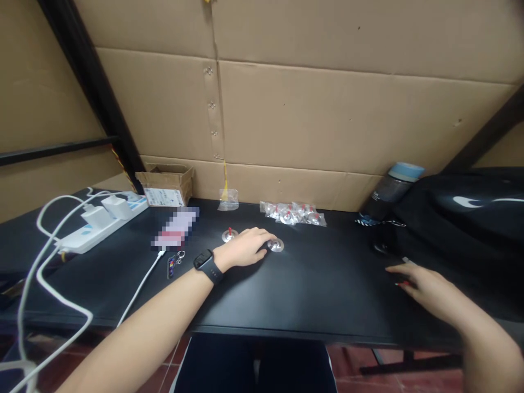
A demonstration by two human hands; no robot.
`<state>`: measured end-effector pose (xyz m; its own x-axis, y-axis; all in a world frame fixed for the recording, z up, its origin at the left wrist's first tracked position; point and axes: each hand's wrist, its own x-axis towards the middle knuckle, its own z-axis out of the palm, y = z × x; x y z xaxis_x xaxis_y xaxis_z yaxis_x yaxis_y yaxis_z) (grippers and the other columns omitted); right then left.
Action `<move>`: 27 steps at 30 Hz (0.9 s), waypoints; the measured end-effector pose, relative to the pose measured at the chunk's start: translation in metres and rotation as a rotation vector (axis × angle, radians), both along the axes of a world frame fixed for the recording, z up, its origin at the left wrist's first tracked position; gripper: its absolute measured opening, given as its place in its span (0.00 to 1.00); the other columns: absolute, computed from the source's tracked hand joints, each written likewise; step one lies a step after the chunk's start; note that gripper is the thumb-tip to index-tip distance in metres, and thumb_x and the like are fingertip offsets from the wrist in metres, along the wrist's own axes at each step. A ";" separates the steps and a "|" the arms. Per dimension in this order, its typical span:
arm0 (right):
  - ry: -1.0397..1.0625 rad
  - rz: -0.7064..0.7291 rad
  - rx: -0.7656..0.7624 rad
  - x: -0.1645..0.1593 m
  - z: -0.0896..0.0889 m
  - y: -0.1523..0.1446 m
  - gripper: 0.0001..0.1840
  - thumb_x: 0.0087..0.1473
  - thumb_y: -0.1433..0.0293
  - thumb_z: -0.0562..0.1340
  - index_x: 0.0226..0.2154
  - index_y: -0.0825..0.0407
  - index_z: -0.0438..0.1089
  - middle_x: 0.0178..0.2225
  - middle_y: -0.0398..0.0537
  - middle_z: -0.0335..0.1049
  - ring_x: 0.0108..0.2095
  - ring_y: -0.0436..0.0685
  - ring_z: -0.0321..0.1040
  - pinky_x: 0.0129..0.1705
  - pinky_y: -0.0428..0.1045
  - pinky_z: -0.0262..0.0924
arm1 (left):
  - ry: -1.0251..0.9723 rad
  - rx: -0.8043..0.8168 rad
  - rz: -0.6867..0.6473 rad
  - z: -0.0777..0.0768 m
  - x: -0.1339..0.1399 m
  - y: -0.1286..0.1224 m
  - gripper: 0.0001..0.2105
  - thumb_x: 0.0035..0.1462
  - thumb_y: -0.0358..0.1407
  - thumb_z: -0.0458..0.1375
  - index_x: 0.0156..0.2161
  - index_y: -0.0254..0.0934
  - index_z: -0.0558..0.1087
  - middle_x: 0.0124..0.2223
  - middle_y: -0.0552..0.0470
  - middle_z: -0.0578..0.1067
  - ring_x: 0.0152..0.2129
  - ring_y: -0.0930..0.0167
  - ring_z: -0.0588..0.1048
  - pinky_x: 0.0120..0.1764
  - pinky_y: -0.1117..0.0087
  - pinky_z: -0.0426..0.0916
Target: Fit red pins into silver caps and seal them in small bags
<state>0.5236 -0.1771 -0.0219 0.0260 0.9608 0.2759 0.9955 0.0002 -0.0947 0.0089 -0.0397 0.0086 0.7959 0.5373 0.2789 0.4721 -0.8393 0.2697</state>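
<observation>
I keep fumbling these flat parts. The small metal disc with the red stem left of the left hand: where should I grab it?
Probably pinch the red stem on the metal disc from straight above. The disc lies flat on the black table, leaving no edge to get under, while the stem stands upright. The left hand is beside it.

pixelated patch [176, 228], metal disc [275, 245] partly under left hand [245, 248] fingers [262, 246]

No text can be read; the label on the cardboard box [165, 184] is too small.
</observation>
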 end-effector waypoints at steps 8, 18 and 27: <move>0.054 0.007 -0.202 -0.047 0.027 0.007 0.20 0.47 0.78 0.58 0.38 0.48 0.79 0.33 0.48 0.79 0.32 0.58 0.77 0.34 0.49 0.66 | 0.019 0.041 0.092 0.000 0.010 -0.010 0.18 0.66 0.41 0.55 0.60 0.44 0.68 0.55 0.47 0.73 0.51 0.61 0.72 0.52 0.60 0.65; 0.136 0.442 -0.094 -0.185 0.082 0.063 0.15 0.54 0.77 0.57 0.37 0.48 0.77 0.35 0.49 0.77 0.35 0.57 0.74 0.38 0.49 0.64 | 0.032 -0.098 0.075 0.005 0.008 -0.007 0.16 0.60 0.39 0.64 0.53 0.45 0.72 0.51 0.50 0.78 0.51 0.62 0.72 0.52 0.62 0.61; 0.492 0.786 -0.194 -0.272 0.100 0.121 0.09 0.53 0.74 0.64 0.38 0.51 0.78 0.35 0.47 0.79 0.34 0.56 0.75 0.39 0.50 0.69 | 0.025 -0.209 0.094 0.002 0.000 0.005 0.27 0.48 0.40 0.72 0.54 0.46 0.73 0.44 0.55 0.80 0.48 0.61 0.74 0.48 0.65 0.61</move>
<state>0.2519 -0.0562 0.0784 -0.5777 0.7803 0.2395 0.5649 0.5941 -0.5727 0.0086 -0.0349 0.0105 0.7446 0.6538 0.1345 0.5544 -0.7180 0.4208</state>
